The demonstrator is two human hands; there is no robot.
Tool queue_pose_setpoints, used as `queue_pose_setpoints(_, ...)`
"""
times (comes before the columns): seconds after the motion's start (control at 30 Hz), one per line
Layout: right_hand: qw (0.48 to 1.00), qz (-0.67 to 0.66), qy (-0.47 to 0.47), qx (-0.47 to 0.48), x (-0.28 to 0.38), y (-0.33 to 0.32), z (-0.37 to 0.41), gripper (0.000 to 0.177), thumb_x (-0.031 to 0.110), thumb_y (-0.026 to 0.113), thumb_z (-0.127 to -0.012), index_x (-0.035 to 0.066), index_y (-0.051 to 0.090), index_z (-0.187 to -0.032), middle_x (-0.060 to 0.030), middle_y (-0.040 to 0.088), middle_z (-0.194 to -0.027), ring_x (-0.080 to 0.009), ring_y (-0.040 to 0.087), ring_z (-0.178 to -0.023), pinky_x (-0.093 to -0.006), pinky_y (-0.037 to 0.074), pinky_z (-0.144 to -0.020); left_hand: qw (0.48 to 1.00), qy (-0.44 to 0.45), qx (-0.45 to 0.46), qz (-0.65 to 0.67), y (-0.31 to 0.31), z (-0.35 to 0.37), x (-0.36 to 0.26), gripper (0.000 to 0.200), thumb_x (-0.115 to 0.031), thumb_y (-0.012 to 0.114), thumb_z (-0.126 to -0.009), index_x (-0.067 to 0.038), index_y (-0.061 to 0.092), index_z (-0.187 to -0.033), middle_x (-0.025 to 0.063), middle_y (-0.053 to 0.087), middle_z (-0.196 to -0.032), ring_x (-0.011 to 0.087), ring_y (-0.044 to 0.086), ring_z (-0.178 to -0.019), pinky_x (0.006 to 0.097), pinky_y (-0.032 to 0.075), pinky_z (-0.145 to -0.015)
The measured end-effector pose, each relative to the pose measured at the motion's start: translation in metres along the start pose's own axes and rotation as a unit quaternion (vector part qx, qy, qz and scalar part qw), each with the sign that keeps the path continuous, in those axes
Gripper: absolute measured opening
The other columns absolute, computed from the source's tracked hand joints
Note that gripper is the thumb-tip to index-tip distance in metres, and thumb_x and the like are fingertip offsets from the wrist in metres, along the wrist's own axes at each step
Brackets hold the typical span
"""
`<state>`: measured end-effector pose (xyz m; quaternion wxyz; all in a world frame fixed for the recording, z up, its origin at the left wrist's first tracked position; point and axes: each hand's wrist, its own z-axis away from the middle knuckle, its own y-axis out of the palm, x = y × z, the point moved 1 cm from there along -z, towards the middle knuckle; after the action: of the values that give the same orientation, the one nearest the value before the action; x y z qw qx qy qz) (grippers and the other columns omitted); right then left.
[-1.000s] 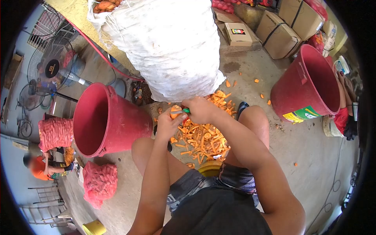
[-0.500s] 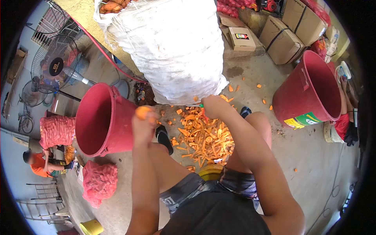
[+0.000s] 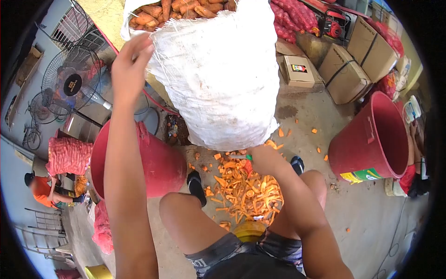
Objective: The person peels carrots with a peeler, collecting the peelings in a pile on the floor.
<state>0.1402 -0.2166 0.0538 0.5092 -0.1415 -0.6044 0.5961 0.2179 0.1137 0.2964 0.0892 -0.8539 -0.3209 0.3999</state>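
My left hand [image 3: 131, 65] is raised at the left edge of a tall white woven sack [image 3: 213, 79], its fingers apart with nothing in them. Unpeeled carrots [image 3: 186, 8] fill the sack's open top, just beyond that hand. Lower down, my right hand [image 3: 265, 160] is closed around the green handle of a knife [image 3: 240, 157], its blade pointing left. Beneath the knife, a pile of orange carrot peelings and cut pieces [image 3: 251, 190] covers the floor between my feet.
Large red bins stand at left [image 3: 158, 162] and right [image 3: 369, 139]. A standing fan [image 3: 72, 83] and a red net sack of carrots [image 3: 69, 156] are farther left. Cardboard boxes [image 3: 346, 74] line the back right. A person in orange [image 3: 44, 190] sits at far left.
My left hand has moved up and away to the sack's upper edge, and the orange carrot piece it held is gone from it. My right hand still grips the knife above the peelings.
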Motion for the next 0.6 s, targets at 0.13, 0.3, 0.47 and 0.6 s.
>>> queue_pose_setpoints(0.13, 0.999, -0.010, 0.002, 0.033, 0.003, -0.003, -0.015, 0.030, 0.004, 0.059, -0.088, 0.001, 0.072, -0.114, -0.0276, 0.074, -0.104, -0.0424, 0.073, -0.103, -0.0508, 0.058, -0.092, 0.910, 0.251, -0.010, -0.331, 0.050, -0.067, 0.023, 0.047, -0.009, 0.068, -0.094, -0.012, 0.068, -0.140, 0.0099, 0.072, -0.124, 0.0302, 0.064, -0.122, 0.0421, 0.051, -0.104)
queue_pose_setpoints(0.3, 0.999, -0.014, -0.005, 0.041, -0.008, -0.007, -0.027, 0.030, 0.005, 0.061, -0.088, 0.002, 0.072, -0.116, -0.0276, 0.074, -0.107, -0.0418, 0.073, -0.106, -0.0509, 0.058, -0.093, 0.903, 0.232, 0.094, -0.349, 0.065, -0.025, 0.041, 0.049, -0.002, 0.066, -0.086, -0.021, 0.076, -0.130, 0.0071, 0.067, -0.101, 0.0314, 0.061, -0.103, 0.0426, 0.051, -0.095)
queue_pose_setpoints(0.47, 0.997, -0.008, 0.015, 0.079, -0.007, -0.009, -0.019, 0.028, 0.012, 0.064, -0.089, 0.008, 0.071, -0.115, -0.0198, 0.075, -0.104, -0.0405, 0.072, -0.102, -0.0523, 0.056, -0.090, 0.890, 0.299, 0.080, -0.333, 0.071, -0.029, 0.044, 0.043, -0.006, 0.069, -0.083, -0.021, 0.081, -0.121, 0.0068, 0.066, -0.095, 0.0311, 0.061, -0.094, 0.0423, 0.051, -0.086)
queue_pose_setpoints(0.6, 0.995, -0.036, 0.031, 0.089, -0.004, -0.013, -0.011, 0.027, 0.012, 0.063, -0.089, 0.008, 0.071, -0.115, -0.0201, 0.075, -0.103, -0.0405, 0.072, -0.101, -0.0530, 0.055, -0.089, 0.938, 0.175, 0.202, -0.220, 0.050, -0.074, 0.039, 0.033, -0.018, 0.072, -0.087, -0.016, 0.081, -0.119, 0.0057, 0.074, -0.100, 0.0318, 0.067, -0.099, 0.0397, 0.053, -0.090)
